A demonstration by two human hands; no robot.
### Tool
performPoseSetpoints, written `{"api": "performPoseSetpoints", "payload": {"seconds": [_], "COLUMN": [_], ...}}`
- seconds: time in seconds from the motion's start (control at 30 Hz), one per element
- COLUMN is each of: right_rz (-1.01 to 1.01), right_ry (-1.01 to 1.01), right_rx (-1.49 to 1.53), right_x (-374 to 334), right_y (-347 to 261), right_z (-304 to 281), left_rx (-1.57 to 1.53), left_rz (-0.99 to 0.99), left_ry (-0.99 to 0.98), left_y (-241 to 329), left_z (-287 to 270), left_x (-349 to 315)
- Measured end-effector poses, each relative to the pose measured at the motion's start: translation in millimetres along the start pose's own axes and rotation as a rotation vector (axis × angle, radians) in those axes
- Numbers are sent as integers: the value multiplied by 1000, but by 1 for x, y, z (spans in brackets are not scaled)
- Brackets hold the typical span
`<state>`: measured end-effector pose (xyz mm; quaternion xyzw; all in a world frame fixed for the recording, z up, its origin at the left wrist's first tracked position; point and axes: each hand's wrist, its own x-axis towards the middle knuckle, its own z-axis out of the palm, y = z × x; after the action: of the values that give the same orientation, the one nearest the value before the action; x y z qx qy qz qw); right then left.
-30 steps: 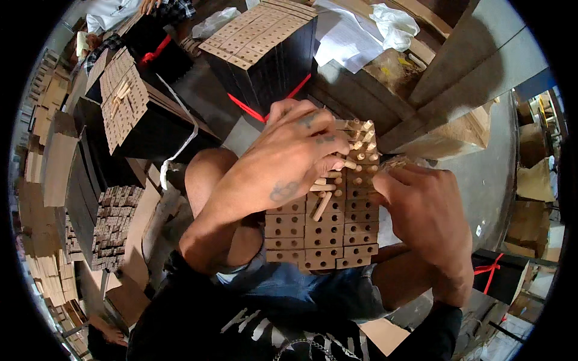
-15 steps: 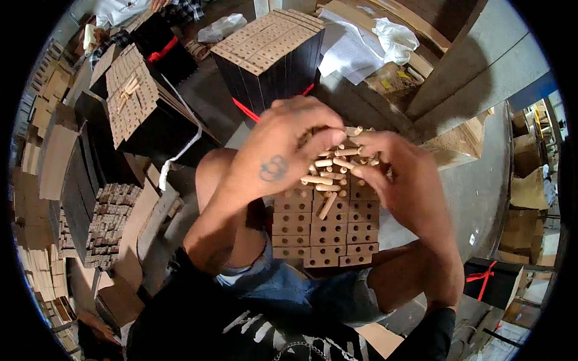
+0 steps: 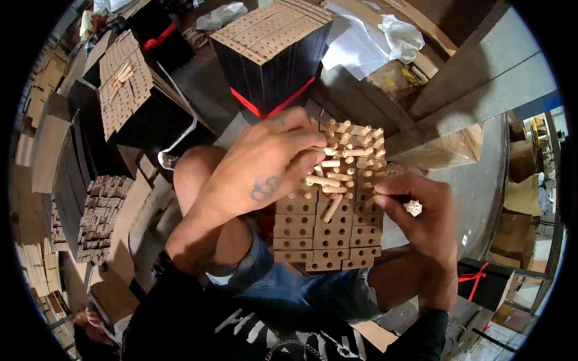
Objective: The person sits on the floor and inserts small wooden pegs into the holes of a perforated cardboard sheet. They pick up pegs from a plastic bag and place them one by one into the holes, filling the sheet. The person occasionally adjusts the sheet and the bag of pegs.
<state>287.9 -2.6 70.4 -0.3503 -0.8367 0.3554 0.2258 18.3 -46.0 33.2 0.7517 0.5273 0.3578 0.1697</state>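
Observation:
Between my knees stands a block of stacked drilled boards (image 3: 331, 235), with rows of round holes facing up. Wooden dowels (image 3: 337, 181) lie loose in a pile over its middle, and several others stand upright in holes toward the far end. My left hand (image 3: 271, 157) is closed at the far left of the pile, its fingertips at a dowel's end; its palm side is hidden. At the block's right edge my right hand (image 3: 421, 207) pinches a dowel (image 3: 369, 201) between thumb and finger, close over the holes. A small pale thing in its curled palm is unclear.
Ahead stands another drilled block (image 3: 271, 30) bound with red strap. To the left, a further block (image 3: 127, 90) carries a few dowels. Stacked dark boards (image 3: 105, 219) lie at the lower left. A concrete post (image 3: 475, 78) rises at the right.
My right hand has moved right and nearer from the pile to the block's right edge. The left hand has shifted slightly left, uncovering upright dowels at the far end.

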Motion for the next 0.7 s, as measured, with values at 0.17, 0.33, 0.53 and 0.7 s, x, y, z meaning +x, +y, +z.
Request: {"api": "performPoseSetpoints", "payload": {"seconds": [0.17, 0.33, 0.53, 0.7], "right_rz": [-50, -365, -300, -87], "right_ry": [130, 123, 63, 263], "right_rx": [-145, -367, -320, 116], "right_x": [-8, -8, -10, -3], "right_y": [-5, 13, 5, -12], "right_z": [19, 28, 19, 15], "left_rx": [-113, -386, -621, -605], "left_rz": [-32, -14, -41, -17], "left_ry": [18, 173, 119, -2], "left_y": [-6, -8, 6, 44], "left_z": [2, -9, -1, 20], "left_x": [2, 3, 7, 12]}}
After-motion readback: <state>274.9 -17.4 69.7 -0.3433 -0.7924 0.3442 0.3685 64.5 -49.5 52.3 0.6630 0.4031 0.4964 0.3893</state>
